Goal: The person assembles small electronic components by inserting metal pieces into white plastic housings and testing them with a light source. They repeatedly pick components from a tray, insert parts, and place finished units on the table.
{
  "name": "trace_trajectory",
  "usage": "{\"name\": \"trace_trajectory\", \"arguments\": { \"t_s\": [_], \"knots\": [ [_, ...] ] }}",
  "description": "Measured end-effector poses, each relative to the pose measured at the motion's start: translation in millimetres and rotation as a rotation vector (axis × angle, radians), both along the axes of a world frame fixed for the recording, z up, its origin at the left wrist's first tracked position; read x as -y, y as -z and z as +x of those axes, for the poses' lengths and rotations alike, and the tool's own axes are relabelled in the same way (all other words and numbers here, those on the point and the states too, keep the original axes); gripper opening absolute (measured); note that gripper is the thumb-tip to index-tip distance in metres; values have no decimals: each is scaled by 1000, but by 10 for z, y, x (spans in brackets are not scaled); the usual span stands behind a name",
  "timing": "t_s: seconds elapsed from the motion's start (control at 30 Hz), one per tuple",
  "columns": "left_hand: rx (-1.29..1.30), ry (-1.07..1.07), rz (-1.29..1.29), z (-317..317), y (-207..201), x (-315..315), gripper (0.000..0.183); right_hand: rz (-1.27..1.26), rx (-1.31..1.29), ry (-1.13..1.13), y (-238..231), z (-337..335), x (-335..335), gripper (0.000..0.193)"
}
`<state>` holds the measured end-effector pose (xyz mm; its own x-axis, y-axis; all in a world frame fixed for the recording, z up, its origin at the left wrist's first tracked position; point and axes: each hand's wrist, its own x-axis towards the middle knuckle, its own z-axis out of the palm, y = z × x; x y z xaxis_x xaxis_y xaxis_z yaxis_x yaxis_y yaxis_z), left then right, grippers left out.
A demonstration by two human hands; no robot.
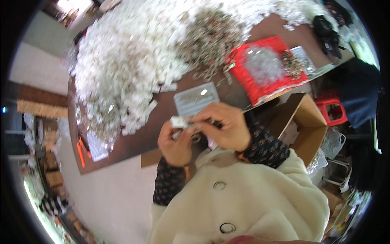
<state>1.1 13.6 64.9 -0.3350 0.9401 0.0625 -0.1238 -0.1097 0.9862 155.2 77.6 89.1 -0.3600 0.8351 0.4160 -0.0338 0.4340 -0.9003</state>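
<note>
In front of my chest, my left hand (pixel 175 146) is closed on a small white card (pixel 177 121), gripped between thumb and fingers. My right hand (pixel 227 128) meets it from the right, its thumb and fingertips pinched at the card's right end. Whatever small piece sits between those right fingertips is too blurred to name. Just beyond the hands, on the brown table (pixel 162 107), lies a shallow clear plastic box (pixel 191 97).
A large heap of small white packets (pixel 134 53) covers the table's far left, beside tangled brownish strands (pixel 211 36). Clear plastic pieces (pixel 262 63) lie on a red bag (pixel 252 87). Orange-handled pliers (pixel 81 152) are near the left edge. An open cardboard box (pixel 310 134) and red stool (pixel 333 107) stand right.
</note>
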Motion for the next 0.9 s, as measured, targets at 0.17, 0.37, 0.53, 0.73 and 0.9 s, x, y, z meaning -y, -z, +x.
{"name": "trace_trajectory", "arguments": {
  "t_s": [0.17,0.37,0.53,0.73,0.9],
  "knots": [
    [419,17,116,45,46,-79,18,-313,-163,-106,-20,-42,-15,13],
    [221,-84,80,6,121,21,15,-407,-117,-128,17,-50,69,13],
    [360,-7,175,-32,150,75,18,-324,-99,-105,54,-107,112,15],
    [321,13,230,-83,187,69,18,-467,-81,-199,-3,-102,77,14],
    [471,70,208,-131,213,57,17,-427,-32,-243,-28,-100,21,13]
  ]
}}
